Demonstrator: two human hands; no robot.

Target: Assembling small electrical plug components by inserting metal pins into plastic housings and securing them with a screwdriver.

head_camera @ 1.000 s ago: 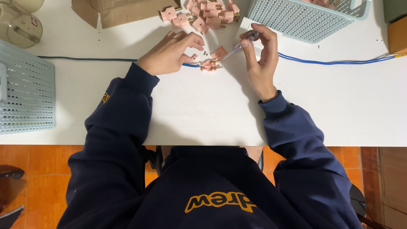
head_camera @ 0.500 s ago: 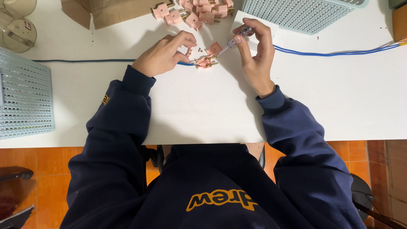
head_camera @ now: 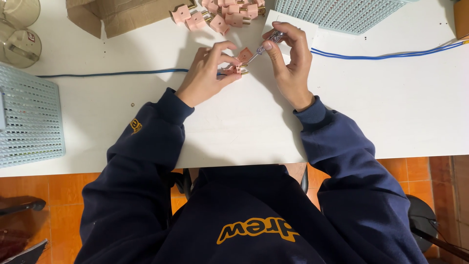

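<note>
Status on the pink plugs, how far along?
In hand: left hand pinches one pink plug while right hand works a screwdriver into it. Left: a pile of plugs by the cardboard. No finished plugs can be told apart.

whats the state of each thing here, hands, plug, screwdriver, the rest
left hand: pinching a pink plug on the table
right hand: gripping a screwdriver
pink plug: held, brass prongs pointing right
screwdriver: tilted, tip at the plug
plug pile: loose, at the table's far edge
cardboard box: open, on its side
blue cable: lying slack across the table
</note>
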